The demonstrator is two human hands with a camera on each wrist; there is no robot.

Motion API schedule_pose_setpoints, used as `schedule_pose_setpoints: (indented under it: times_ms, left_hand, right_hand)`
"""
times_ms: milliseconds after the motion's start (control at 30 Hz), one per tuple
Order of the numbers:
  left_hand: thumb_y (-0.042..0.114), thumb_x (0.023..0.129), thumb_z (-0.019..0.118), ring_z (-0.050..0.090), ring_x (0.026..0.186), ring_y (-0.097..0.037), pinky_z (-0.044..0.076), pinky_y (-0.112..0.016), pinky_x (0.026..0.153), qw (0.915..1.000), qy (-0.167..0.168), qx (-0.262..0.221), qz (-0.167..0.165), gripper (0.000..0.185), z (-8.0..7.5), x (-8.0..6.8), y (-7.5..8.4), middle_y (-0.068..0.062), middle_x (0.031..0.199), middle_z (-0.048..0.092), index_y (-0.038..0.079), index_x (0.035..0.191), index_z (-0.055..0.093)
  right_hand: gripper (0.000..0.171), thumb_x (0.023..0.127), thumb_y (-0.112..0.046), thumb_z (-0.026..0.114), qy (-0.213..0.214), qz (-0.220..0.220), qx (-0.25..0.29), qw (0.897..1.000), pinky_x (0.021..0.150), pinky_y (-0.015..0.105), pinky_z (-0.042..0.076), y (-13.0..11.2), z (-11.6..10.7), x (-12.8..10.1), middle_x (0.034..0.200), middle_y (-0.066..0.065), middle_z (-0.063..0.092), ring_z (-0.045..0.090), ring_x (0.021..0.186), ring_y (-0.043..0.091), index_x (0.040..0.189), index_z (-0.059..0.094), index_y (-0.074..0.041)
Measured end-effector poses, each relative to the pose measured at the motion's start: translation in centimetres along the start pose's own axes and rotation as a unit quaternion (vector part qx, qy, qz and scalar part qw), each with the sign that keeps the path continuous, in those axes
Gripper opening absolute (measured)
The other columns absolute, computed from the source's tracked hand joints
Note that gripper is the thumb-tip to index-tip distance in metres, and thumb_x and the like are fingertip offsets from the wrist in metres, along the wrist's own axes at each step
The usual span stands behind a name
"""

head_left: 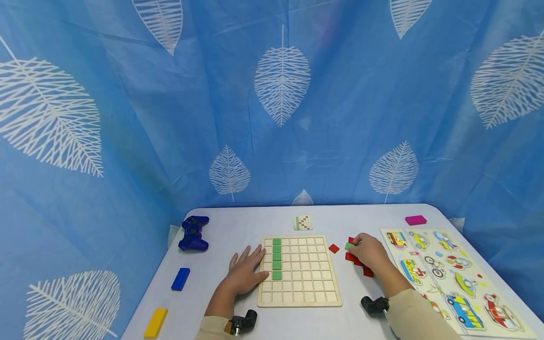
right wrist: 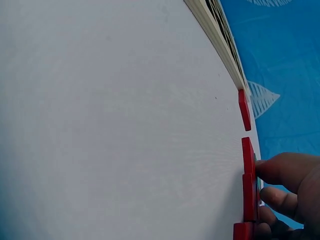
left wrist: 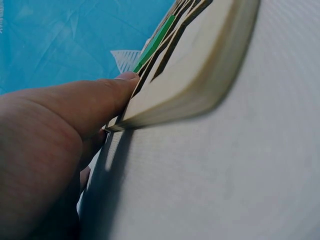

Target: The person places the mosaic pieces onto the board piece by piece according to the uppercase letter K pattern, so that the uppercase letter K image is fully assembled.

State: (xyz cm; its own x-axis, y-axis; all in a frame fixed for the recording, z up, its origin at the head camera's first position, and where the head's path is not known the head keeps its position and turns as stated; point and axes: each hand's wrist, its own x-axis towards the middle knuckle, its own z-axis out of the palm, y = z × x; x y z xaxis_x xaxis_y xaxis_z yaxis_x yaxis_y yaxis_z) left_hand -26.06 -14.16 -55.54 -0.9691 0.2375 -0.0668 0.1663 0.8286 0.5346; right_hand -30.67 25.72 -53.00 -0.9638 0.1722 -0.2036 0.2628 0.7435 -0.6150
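Observation:
My left hand lies with spread fingers at the left edge of a wooden grid board, its thumb resting on the rim. Green square tiles fill part of one column of the board. To the right, my right hand pinches a green tile over a cluster of red tiles. In the right wrist view, the red tiles stand edge-on beside the fingers, which partly hide the green one. A single red tile sits between board and cluster.
Behind the board is a small patterned card. A vehicle picture puzzle and a magenta block occupy the right side. On the left are a blue game controller, a blue block and a yellow block.

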Motion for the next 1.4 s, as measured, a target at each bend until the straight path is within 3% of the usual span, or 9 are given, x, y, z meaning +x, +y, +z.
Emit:
schedule_pose_setpoints:
  times_ms: [400, 700, 867, 1167, 1400]
  left_hand:
    - [0.044, 0.096, 0.073, 0.011, 0.163, -0.035, -0.003, -0.066, 0.127, 1.0000, 0.002, -0.005, -0.002, 0.077, 0.0, -0.1, 0.0, 0.002, 0.172, 0.030, 0.022, 0.162, 0.041]
    - [0.044, 0.096, 0.072, 0.013, 0.163, -0.035, -0.002, -0.065, 0.127, 1.0000, 0.003, 0.006, 0.006, 0.076, 0.2, 0.2, -0.3, 0.001, 0.172, 0.031, 0.021, 0.162, 0.041]
    - [0.044, 0.096, 0.072, 0.013, 0.163, -0.035, -0.002, -0.064, 0.127, 0.9999, 0.004, 0.009, 0.007, 0.076, 0.2, 0.2, -0.3, 0.002, 0.172, 0.031, 0.021, 0.162, 0.041]
    - [0.043, 0.096, 0.072, 0.013, 0.163, -0.036, -0.002, -0.066, 0.127, 0.9999, 0.002, 0.008, 0.010, 0.076, 0.2, 0.1, -0.3, 0.001, 0.172, 0.031, 0.020, 0.162, 0.042]
    - [0.043, 0.096, 0.073, 0.013, 0.163, -0.036, -0.002, -0.066, 0.127, 0.9999, 0.006, 0.004, 0.009, 0.076, 0.1, 0.1, -0.2, 0.001, 0.172, 0.032, 0.020, 0.162, 0.042]
  right_hand:
    - [0.048, 0.085, -0.025, 0.085, -0.015, -0.033, -0.043, 0.998, 0.068, 0.032, 0.054, -0.1, -0.2, 0.5, 0.112, 0.019, 0.064, 0.057, 0.099, 0.032, 0.126, 0.067, -0.007]
    - [0.037, 0.088, -0.018, 0.083, -0.005, -0.071, -0.085, 0.994, 0.088, 0.048, 0.058, -0.1, 0.2, 0.2, 0.114, 0.016, 0.070, 0.060, 0.099, 0.030, 0.121, 0.074, -0.005]
    - [0.034, 0.089, -0.017, 0.082, -0.002, -0.072, -0.076, 0.995, 0.092, 0.051, 0.057, 0.0, 0.1, 0.3, 0.116, 0.017, 0.069, 0.059, 0.102, 0.031, 0.119, 0.074, -0.004]
    - [0.039, 0.087, -0.018, 0.083, 0.009, -0.081, -0.046, 0.996, 0.089, 0.049, 0.058, -0.1, 0.1, -0.2, 0.113, 0.015, 0.069, 0.059, 0.100, 0.030, 0.121, 0.072, -0.003]
    - [0.030, 0.092, -0.022, 0.078, 0.018, -0.109, -0.011, 0.994, 0.082, 0.044, 0.058, -1.5, 0.9, -1.3, 0.118, 0.013, 0.071, 0.063, 0.095, 0.024, 0.118, 0.072, -0.008]
